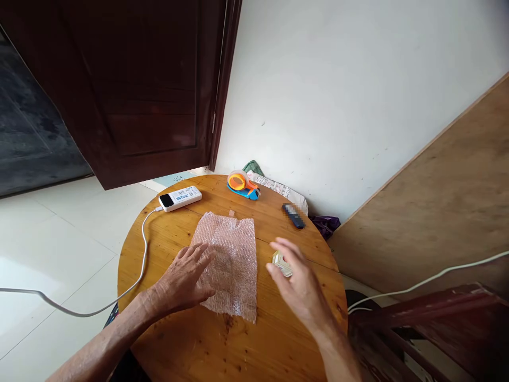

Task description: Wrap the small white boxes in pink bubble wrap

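At the middle of the round table (246,347) lies bubble wrap (234,252), pinkish, shiny, roughly rectangular. Over the table's left part, the left hand (185,278) is spread; over its right part, the right hand (299,286) also.

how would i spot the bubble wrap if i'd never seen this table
Find the round wooden table, then its middle, near the left hand. The bubble wrap is the pinkish, bumpy sheet, far larger than anything else lying there.
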`<state>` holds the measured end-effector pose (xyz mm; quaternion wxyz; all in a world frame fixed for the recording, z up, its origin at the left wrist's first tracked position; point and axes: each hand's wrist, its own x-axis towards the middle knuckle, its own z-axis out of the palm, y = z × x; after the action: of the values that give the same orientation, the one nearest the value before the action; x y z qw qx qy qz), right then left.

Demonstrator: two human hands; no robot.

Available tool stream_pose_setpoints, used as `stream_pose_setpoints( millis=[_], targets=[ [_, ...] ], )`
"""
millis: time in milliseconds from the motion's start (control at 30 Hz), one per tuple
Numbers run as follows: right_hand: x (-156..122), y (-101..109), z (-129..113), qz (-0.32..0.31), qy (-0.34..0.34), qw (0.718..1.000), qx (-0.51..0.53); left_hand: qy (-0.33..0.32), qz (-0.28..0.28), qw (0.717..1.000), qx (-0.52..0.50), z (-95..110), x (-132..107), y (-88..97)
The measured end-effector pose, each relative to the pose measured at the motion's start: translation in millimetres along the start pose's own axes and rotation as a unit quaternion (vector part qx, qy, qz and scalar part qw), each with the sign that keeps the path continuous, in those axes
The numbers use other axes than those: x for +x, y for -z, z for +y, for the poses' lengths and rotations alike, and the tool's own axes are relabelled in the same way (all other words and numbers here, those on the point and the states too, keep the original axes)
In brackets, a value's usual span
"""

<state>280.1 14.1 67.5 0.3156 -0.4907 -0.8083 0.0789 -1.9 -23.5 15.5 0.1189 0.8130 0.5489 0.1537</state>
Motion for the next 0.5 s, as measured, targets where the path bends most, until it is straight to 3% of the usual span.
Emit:
stream_pose_setpoints(
  millis=[133,267,500],
  targets=[
    [20,-43,-40,-0.091,0.051,0.994,0.041,0.000,-0.017,1.000,0.004,7,13,2.1],
    [29,-83,-40,-0.158,0.048,0.986,-0.008,-0.016,-0.031,0.999,0.000,9,27,0.9],
    [15,-96,-21,-0.153,0.027,0.978,-0.141,-0.021,-0.092,0.995,-0.021,-26,19,9.6]
  ],
)
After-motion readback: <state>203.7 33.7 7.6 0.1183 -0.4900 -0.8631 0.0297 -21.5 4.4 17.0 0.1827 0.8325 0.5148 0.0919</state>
